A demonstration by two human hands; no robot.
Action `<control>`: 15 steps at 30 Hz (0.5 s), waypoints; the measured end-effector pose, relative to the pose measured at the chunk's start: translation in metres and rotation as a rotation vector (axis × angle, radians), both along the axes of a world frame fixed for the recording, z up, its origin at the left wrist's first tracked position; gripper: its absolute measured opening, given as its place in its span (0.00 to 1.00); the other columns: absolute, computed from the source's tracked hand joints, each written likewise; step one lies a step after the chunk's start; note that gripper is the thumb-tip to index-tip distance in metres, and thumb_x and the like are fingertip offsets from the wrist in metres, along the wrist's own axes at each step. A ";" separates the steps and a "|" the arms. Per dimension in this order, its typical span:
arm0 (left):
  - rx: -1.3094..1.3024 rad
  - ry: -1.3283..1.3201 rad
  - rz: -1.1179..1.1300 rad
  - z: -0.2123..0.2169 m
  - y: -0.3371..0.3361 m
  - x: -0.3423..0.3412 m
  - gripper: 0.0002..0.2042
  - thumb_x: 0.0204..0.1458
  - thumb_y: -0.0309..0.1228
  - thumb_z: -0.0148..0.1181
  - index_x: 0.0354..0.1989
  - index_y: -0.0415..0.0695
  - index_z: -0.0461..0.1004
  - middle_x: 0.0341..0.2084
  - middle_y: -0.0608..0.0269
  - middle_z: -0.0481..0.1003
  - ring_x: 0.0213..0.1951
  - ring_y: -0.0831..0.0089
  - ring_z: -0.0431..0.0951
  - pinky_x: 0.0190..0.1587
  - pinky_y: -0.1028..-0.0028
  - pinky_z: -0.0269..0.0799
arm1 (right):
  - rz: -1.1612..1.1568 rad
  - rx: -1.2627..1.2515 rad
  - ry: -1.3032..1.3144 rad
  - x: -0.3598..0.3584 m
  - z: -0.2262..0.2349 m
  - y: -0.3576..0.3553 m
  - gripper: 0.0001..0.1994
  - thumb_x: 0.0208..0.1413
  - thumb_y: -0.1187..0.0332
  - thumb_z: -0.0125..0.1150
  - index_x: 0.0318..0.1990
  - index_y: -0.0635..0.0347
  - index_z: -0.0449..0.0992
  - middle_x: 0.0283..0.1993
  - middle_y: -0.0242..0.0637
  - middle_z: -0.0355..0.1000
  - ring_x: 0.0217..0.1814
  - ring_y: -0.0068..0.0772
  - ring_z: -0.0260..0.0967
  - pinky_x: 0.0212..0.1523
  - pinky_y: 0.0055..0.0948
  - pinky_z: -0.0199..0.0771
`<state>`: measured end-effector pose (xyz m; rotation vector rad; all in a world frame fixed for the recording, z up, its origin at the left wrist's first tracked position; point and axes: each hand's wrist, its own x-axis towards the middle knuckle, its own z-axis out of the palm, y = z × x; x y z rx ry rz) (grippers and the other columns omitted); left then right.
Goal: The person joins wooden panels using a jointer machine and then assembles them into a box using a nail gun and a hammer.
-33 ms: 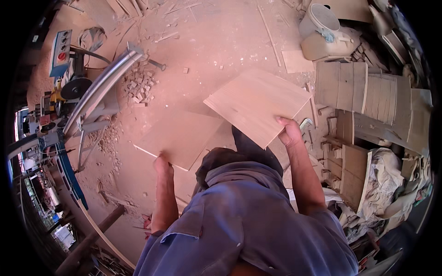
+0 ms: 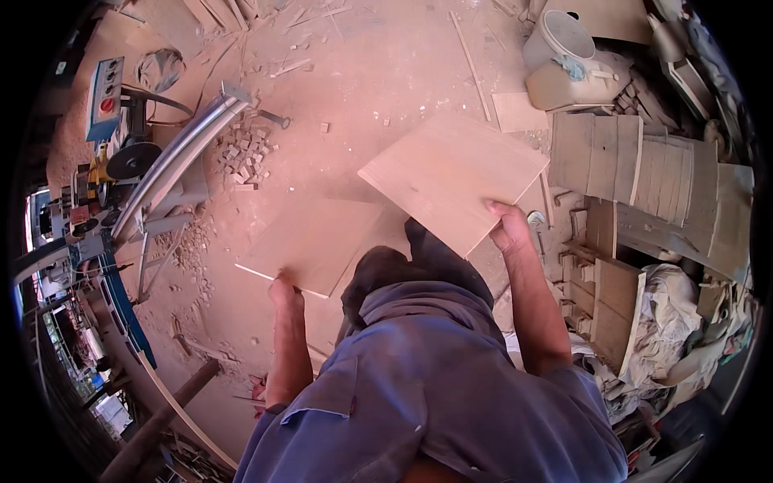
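Main risk: a slip of the light-brown, flat rectangular wooden panel (image 2: 455, 173) (R panel), as it's pinched at its near R edge only by the R hand (image 2: 509, 227), thumb on top, fingers mostly hidden beneath; most of its wt. is hung out past that grip, so sagging or twisting could be caused. Same for the tan, thin rectangular wooden board (image 2: 322, 241) (L board), gripped along its near edge by the L hand (image 2: 286, 291); thumb side seen, underside pinch can't be told. Both are held out in front, above the dusty reddish floor (image 2: 386, 72); clearance under L board can't be judged. If swung inward, corners could be knocked together, or the dark trouser leg (image 2: 370, 278) struck, as R panel's near corner is close to the legs. Footing might be upset by the pile of small pale wooden blocks (image 2: 241, 157) if stepped on.

Vs. earlier frame: both grips unchanged; R panel's far edge shifted slightly up in view, L board's tilt altered a touch; surroundings otherwise approx. same.
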<state>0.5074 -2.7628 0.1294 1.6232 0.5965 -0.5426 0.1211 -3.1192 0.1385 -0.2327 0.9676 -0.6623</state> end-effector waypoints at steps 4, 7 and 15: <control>-0.099 0.125 0.157 -0.003 -0.079 0.025 0.11 0.64 0.26 0.53 0.51 0.33 0.69 0.45 0.54 0.74 0.45 0.65 0.78 0.47 0.64 0.79 | -0.037 -0.108 0.099 0.033 0.056 -0.141 0.24 0.54 0.81 0.62 0.60 0.74 0.69 0.57 0.46 0.74 0.62 0.45 0.72 0.65 0.44 0.72; -0.144 0.151 0.199 -0.009 -0.177 0.038 0.11 0.63 0.27 0.53 0.49 0.34 0.70 0.43 0.54 0.74 0.43 0.64 0.78 0.45 0.64 0.80 | -0.087 -0.179 0.140 0.056 0.057 -0.258 0.25 0.52 0.79 0.67 0.60 0.69 0.72 0.54 0.44 0.76 0.60 0.39 0.71 0.62 0.39 0.72; 0.014 -0.045 -0.178 -0.092 -0.476 0.120 0.12 0.54 0.21 0.52 0.47 0.31 0.69 0.40 0.47 0.75 0.41 0.54 0.80 0.43 0.56 0.84 | 0.469 -0.830 1.421 0.027 -0.009 -0.563 0.13 0.50 0.69 0.60 0.43 0.64 0.80 0.41 0.51 0.80 0.43 0.49 0.77 0.43 0.42 0.76</control>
